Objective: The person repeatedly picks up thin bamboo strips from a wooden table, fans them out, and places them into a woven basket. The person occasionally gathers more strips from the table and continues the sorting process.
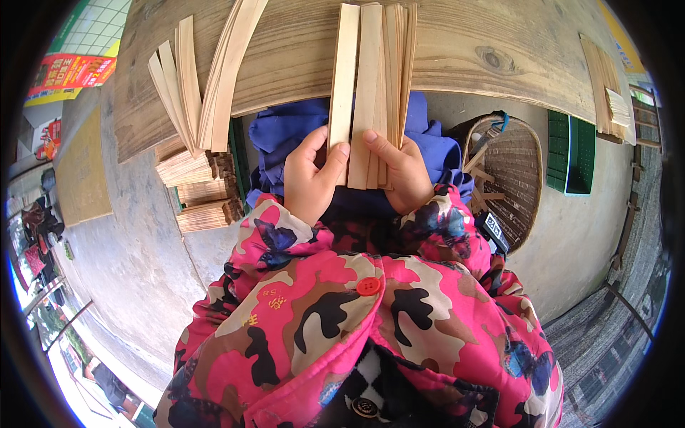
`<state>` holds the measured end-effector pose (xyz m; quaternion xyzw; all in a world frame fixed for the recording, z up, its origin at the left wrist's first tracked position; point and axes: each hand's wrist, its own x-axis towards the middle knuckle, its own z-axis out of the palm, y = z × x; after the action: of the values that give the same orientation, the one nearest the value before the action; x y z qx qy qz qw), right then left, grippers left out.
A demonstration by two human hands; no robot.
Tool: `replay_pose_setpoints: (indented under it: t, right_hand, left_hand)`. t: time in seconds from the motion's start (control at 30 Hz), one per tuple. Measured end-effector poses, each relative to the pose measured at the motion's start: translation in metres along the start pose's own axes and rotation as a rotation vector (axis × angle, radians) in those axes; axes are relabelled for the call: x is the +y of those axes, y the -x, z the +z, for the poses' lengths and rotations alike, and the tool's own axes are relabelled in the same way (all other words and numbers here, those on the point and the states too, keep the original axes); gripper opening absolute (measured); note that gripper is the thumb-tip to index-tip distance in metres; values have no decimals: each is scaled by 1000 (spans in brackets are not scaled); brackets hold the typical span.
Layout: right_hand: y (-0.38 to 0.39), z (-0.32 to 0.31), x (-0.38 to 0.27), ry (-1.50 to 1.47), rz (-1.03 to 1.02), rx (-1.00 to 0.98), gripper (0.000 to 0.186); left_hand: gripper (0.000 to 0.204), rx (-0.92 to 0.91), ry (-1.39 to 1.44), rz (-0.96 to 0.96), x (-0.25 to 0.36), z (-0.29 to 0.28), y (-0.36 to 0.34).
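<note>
A fanned bundle of long, thin pale wooden slats (369,78) stands lengthwise between my hands, over the near edge of a wooden table (471,50). My left hand (312,171) grips the left side of the bundle, its thumb on a lighter slat. My right hand (403,175) closes round the right side, thumb across the front slats. Beneath them lies crumpled blue cloth (435,153).
More slats (178,85) lie fanned at the table's left, with stacked bundles (203,214) below. A small stack (610,100) sits at the right end. A woven basket of offcuts (517,192) and a green plastic crate (571,157) stand on the right.
</note>
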<state>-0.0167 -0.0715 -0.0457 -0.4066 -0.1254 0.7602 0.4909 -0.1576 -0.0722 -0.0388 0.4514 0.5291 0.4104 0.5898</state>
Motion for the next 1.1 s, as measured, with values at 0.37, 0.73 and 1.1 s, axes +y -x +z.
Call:
replay_pose_setpoints:
  t: [0.37, 0.73, 1.1]
  right_hand:
    - [0, -3, 1, 84, -29, -2, 24]
    - [-1, -2, 0, 111, 13, 81, 21]
    - [-2, -3, -2, 166, 31, 44, 27]
  left_hand:
    - [44, 15, 165, -129, 6, -3, -2]
    - [33, -218, 340, -330, 8, -11, -6]
    - [26, -139, 198, -128, 5, 0, -3]
